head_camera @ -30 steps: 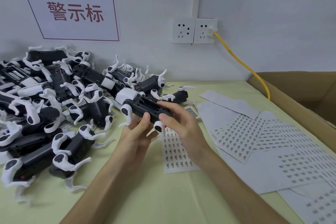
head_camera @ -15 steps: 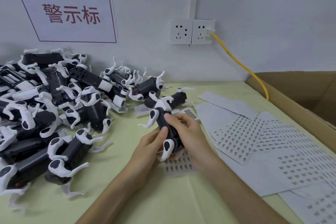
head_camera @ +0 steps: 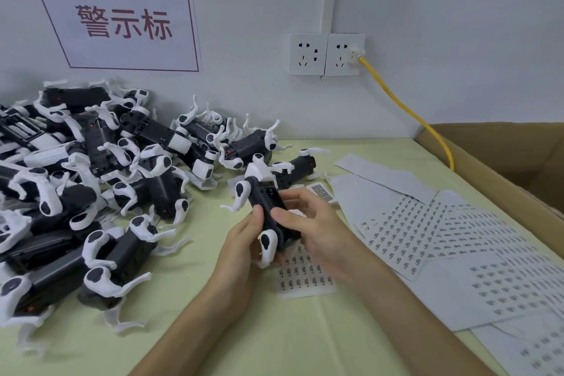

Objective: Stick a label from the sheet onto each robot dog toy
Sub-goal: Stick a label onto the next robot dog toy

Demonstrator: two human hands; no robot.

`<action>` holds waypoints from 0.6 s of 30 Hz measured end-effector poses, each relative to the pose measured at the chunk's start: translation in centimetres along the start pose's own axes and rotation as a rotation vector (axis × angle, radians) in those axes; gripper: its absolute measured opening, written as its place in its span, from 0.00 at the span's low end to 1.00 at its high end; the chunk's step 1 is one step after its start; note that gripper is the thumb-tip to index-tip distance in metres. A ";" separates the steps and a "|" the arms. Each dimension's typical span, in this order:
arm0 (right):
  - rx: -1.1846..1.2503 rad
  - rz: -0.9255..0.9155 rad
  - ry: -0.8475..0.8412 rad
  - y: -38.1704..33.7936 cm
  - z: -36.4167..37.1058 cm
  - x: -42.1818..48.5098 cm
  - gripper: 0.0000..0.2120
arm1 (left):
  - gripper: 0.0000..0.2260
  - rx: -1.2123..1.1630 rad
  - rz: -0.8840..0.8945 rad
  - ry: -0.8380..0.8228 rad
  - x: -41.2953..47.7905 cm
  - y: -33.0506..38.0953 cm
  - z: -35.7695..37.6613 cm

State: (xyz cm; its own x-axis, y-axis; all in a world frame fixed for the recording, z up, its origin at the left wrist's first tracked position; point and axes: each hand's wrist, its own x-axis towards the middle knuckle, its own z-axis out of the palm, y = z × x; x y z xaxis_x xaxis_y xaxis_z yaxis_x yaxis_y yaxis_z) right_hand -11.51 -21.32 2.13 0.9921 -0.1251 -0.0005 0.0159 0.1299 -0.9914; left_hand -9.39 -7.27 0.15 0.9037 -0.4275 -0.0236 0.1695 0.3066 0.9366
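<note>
A black robot dog toy [head_camera: 265, 202] with white legs is held belly-up over the table's middle, its length running away from me. My left hand [head_camera: 244, 241] grips its near left side, thumb on the body. My right hand [head_camera: 311, 223] wraps the right side, thumb pressed on the underside. Under the hands lies a small label sheet [head_camera: 305, 276]. A big pile of robot dog toys [head_camera: 91, 180] fills the left of the table.
More label sheets [head_camera: 451, 241] spread over the right side of the yellow-green table [head_camera: 244, 336]. An open cardboard box [head_camera: 512, 162] stands at the far right. A yellow cable [head_camera: 406, 110] runs from the wall socket [head_camera: 345, 53] down behind the box.
The toy has been lifted off the pile's edge, turned from crosswise to lengthwise and brought closer to me. Both hands keep hold of it.
</note>
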 end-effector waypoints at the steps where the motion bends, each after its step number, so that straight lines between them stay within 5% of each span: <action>1: -0.015 -0.006 0.005 0.0 0.1 0.0 0.21 | 0.21 -0.002 -0.003 0.000 0.0 0.1 0.0; 7: -0.087 -0.028 0.249 0.2 0.7 -0.1 0.17 | 0.21 0.226 0.056 -0.090 -0.1 -0.8 0.1; 12: 0.101 0.077 0.105 -0.5 0.4 -0.6 0.20 | 0.14 0.231 0.052 -0.141 -0.3 -0.3 0.2; 18: 0.267 0.175 0.042 -0.9 -0.2 -0.5 0.13 | 0.20 0.225 0.024 -0.167 -0.4 -0.3 0.1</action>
State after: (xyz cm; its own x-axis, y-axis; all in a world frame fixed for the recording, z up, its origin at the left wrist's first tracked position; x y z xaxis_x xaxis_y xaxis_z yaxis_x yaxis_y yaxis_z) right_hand -12.06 -21.62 3.03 0.9769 -0.1174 -0.1787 -0.1171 0.4056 -0.9065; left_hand -9.81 -7.24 -0.05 0.8257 -0.5627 0.0400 0.0401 0.1294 0.9908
